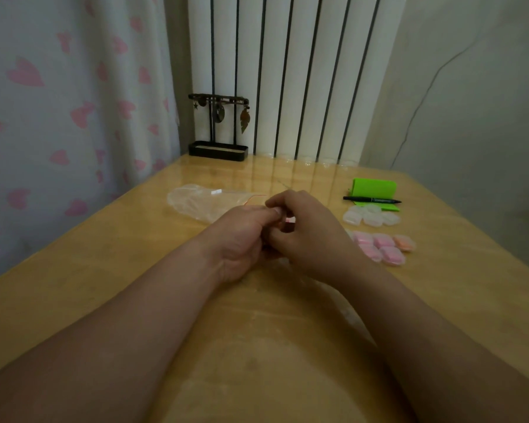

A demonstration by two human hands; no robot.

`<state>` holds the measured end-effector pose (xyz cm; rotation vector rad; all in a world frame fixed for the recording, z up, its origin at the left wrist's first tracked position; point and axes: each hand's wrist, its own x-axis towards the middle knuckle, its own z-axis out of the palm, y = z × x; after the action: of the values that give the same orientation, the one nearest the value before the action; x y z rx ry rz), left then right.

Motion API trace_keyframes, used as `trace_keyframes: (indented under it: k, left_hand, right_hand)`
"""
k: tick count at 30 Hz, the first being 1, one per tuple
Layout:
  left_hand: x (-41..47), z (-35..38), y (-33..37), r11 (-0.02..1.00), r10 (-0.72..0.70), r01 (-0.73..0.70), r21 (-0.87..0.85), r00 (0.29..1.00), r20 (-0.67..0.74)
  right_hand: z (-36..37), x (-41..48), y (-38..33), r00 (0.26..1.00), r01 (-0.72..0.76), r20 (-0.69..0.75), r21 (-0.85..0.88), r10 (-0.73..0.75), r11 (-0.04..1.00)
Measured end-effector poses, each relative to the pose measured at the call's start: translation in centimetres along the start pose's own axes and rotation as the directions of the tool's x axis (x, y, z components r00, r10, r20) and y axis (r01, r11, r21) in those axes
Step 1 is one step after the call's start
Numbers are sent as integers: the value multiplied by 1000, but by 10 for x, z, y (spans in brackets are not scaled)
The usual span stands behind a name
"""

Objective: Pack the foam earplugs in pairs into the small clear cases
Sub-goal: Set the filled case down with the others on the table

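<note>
Item under handling: a small item (290,221) showing a sliver of pink, held over the middle of the table (104,270) between both hands. It is mostly hidden, so I cannot tell whether it is a case or a loose earplug.

Left hand (242,236): fingers curled, thumb and fingertips pinching the item from the left. Right hand (306,233): fingers bent inward, closing on the same item from the right. The two hands touch.

Filled cases (382,245): a cluster lying flat to the right of the hands, pink contents, one orange at the far end. Empty cases (371,215): a clear heap just behind them.

Beyond that heap, a black pen (371,200) lies across a green pad (374,187). A clear plastic bag (196,201) lies flat behind the left hand. At the table's far edge stands a black jewellery stand (219,129), against a white radiator (287,71); a heart-print curtain (58,102) hangs at the left.
</note>
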<state>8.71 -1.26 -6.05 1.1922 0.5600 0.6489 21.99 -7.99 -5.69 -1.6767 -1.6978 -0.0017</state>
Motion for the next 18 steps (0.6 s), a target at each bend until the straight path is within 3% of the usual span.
trace_keyframes:
  k: [6,18]
  left_hand:
    - [2,-2,0,995,100,-98,29,994,-51]
    - [2,7,-7,981,164,-150,122,980,-112]
  right_hand:
    - [2,-1,1,997,-19,-70,30,21,999]
    - [-2,-7,1,987,-58,-150,28,61,998]
